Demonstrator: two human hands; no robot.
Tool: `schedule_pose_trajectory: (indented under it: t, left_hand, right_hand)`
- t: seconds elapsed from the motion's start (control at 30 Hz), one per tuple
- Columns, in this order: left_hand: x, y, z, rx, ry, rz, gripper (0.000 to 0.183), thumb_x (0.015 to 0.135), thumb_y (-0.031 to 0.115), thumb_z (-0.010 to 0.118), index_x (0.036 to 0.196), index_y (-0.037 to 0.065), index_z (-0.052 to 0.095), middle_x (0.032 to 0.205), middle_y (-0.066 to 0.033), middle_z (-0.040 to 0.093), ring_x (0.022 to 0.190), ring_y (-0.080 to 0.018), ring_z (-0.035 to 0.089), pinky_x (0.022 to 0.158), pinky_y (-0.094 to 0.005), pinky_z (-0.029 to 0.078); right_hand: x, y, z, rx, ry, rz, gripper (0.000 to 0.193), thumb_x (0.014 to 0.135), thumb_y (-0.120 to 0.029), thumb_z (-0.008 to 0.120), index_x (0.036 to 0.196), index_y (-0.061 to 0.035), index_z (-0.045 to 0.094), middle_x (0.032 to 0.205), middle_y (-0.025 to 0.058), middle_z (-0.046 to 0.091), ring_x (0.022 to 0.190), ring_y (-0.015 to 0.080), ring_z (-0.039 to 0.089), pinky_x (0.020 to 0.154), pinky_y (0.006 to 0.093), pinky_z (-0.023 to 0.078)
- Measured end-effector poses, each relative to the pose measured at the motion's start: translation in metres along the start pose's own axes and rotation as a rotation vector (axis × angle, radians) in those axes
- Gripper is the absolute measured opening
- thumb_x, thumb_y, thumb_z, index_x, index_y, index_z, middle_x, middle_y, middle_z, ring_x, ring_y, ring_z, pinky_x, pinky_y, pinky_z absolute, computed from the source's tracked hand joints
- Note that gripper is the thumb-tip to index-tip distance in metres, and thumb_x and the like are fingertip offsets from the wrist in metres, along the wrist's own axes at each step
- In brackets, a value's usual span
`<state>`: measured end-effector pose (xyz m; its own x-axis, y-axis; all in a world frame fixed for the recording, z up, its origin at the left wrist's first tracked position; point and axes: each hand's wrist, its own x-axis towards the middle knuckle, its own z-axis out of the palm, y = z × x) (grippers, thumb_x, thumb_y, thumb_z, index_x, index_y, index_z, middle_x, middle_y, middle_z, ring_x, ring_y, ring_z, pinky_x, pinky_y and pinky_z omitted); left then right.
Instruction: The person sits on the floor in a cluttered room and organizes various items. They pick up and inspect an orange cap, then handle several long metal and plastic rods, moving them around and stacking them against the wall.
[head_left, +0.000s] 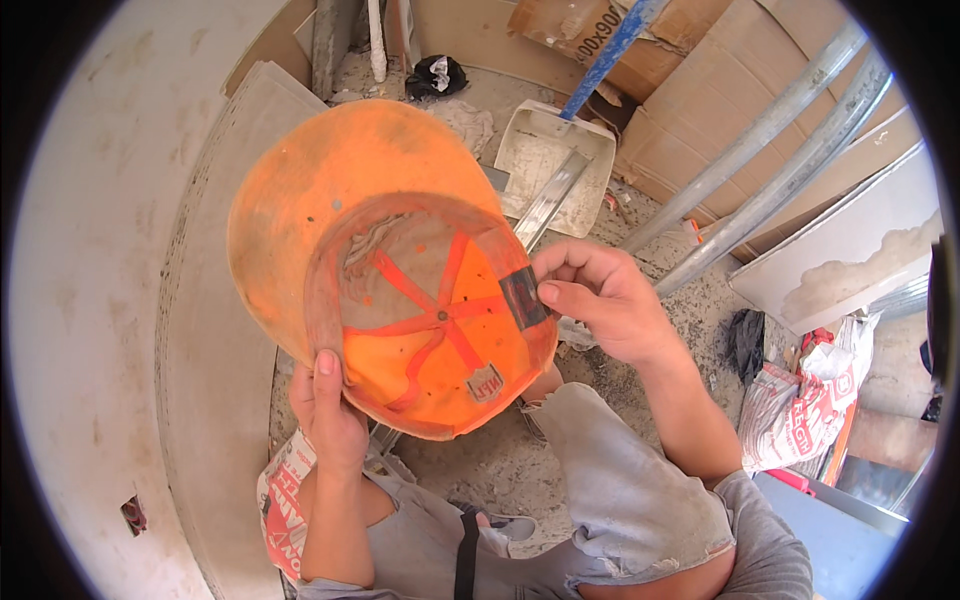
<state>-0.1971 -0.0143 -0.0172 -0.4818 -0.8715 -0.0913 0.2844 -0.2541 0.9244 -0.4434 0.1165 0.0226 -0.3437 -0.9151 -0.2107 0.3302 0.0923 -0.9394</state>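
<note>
An orange baseball cap (370,150) is held up in front of me, its hollow inside facing me and its brim pointing to the upper left. Dark smudges mark the brim, and reddish tape strips meet at the middle of the lining. My left hand (333,415) grips the lower left rim, thumb on the inside and fingers hidden behind. On the other side, my right hand (600,295) pinches the sweatband edge beside a dark label (523,297). A small grey tag (485,382) sits low inside the cap.
Behind the cap stands a white dustpan (540,150) with a blue handle (610,60). Metal pipes (770,130) slant across the right, near cardboard (700,130). Printed bags (805,410) lie at right. A grey board (215,350) leans at left. Debris covers the floor.
</note>
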Motion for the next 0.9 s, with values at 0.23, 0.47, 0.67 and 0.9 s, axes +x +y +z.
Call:
schedule_pose_trajectory:
  t: [0.23, 0.47, 0.67, 0.9]
  left_hand:
    - [0.001, -0.007, -0.010, 0.019, -0.010, 0.007, 0.030, 0.099, 0.023, 0.051, 0.116, -0.001, 0.054, 0.109, -0.0070, 0.061, 0.100, -0.0136, 0.057, 0.091, -0.0297, 0.044]
    - [0.002, -0.007, -0.011, 0.043, -0.035, 0.015, 0.032, 0.098, 0.023, 0.051, 0.117, -0.002, 0.053, 0.110, -0.0079, 0.060, 0.101, -0.0138, 0.057, 0.090, -0.0293, 0.044]
    - [0.000, -0.006, -0.009, 0.120, -0.038, 0.022, 0.036, 0.099, 0.024, 0.051, 0.120, -0.004, 0.052, 0.115, -0.0098, 0.059, 0.105, -0.0143, 0.056, 0.092, -0.0293, 0.043]
    - [0.002, -0.009, -0.010, 0.173, -0.056, 0.031, 0.036, 0.099, 0.024, 0.051, 0.120, -0.005, 0.052, 0.115, -0.0090, 0.059, 0.106, -0.0132, 0.055, 0.093, -0.0289, 0.042]
  right_hand:
    - [-0.001, -0.005, 0.004, -0.435, -0.010, -0.185, 0.028, 0.087, 0.004, 0.046, 0.113, -0.0022, 0.053, 0.087, 0.0048, 0.060, 0.073, 0.0085, 0.059, 0.064, 0.0250, 0.048]
    - [-0.001, 0.013, -0.010, -0.275, -0.009, -0.128, 0.025, 0.086, 0.003, 0.051, 0.110, -0.0032, 0.050, 0.085, 0.0005, 0.054, 0.076, 0.0065, 0.052, 0.065, 0.0234, 0.044]
    - [0.001, 0.017, -0.010, -0.171, -0.064, -0.045, 0.030, 0.085, 0.004, 0.060, 0.110, -0.0035, 0.046, 0.095, 0.0025, 0.055, 0.084, 0.0083, 0.054, 0.068, 0.0236, 0.045]
    - [0.004, 0.017, -0.020, 0.045, -0.051, 0.014, 0.032, 0.082, 0.007, 0.056, 0.111, -0.0023, 0.049, 0.104, 0.0057, 0.058, 0.093, 0.0111, 0.058, 0.078, 0.0237, 0.048]
